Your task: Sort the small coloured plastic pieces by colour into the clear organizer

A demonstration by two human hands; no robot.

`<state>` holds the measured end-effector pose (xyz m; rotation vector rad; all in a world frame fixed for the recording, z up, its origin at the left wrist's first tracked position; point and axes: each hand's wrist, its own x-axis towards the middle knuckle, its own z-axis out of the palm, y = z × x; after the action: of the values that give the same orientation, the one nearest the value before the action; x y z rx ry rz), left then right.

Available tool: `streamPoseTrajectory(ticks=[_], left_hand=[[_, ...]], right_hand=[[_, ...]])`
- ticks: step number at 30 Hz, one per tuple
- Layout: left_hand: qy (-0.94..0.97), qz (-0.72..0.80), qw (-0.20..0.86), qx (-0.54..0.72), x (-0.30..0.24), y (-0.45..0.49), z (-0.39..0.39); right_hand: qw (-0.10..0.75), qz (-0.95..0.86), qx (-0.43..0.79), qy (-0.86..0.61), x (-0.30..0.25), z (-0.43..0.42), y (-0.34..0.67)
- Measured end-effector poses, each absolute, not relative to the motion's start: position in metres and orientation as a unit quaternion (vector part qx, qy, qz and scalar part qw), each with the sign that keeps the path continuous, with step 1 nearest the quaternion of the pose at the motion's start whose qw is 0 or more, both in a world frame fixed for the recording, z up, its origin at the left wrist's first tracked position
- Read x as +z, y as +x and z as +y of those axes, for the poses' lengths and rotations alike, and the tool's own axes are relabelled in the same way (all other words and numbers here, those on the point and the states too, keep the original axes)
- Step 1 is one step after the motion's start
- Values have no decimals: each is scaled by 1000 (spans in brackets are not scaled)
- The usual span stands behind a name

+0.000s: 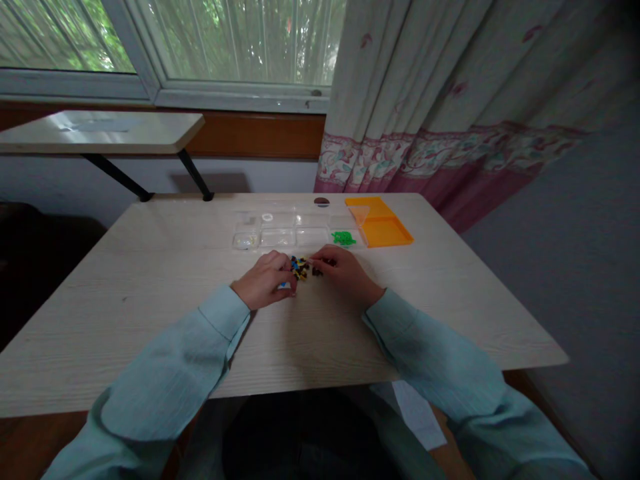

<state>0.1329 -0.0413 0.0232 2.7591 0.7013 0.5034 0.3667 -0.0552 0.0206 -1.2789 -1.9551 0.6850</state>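
Observation:
A small heap of tiny black, yellow and blue pieces (301,269) lies on the table between my two hands. My left hand (267,279) rests at the heap's left side, fingers curved and thumb apart from them; a bit of blue shows in that gap. From the right, my right hand (345,273) reaches to the heap's edge with thumb and fingertips pressed together. Whatever is between those fingertips is too small to make out. Some dark brown pieces (317,272) lie under the right hand, partly hidden by it. Just beyond stands a clear compartment box (277,237), with green pieces (344,238) in its front right compartment.
An orange tray (385,231) lies beside the clear box at the right. Behind the box is a dark round spot or disc (321,202). A raised shelf (125,133) on black legs stands at the back left. Window and curtain (425,100) are behind the table (165,280).

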Motion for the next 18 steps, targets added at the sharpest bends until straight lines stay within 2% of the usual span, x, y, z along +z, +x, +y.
streamPoseTrajectory(ticks=[9, 13, 18], left_hand=[[918, 275, 106, 264, 18, 134, -35], [865, 355, 95, 340, 18, 120, -22], [773, 485, 16, 409, 10, 89, 5]], right_hand=[[340, -754, 241, -508, 17, -53, 369], [339, -755, 227, -514, 20, -55, 368], [344, -758, 210, -513, 19, -56, 368]])
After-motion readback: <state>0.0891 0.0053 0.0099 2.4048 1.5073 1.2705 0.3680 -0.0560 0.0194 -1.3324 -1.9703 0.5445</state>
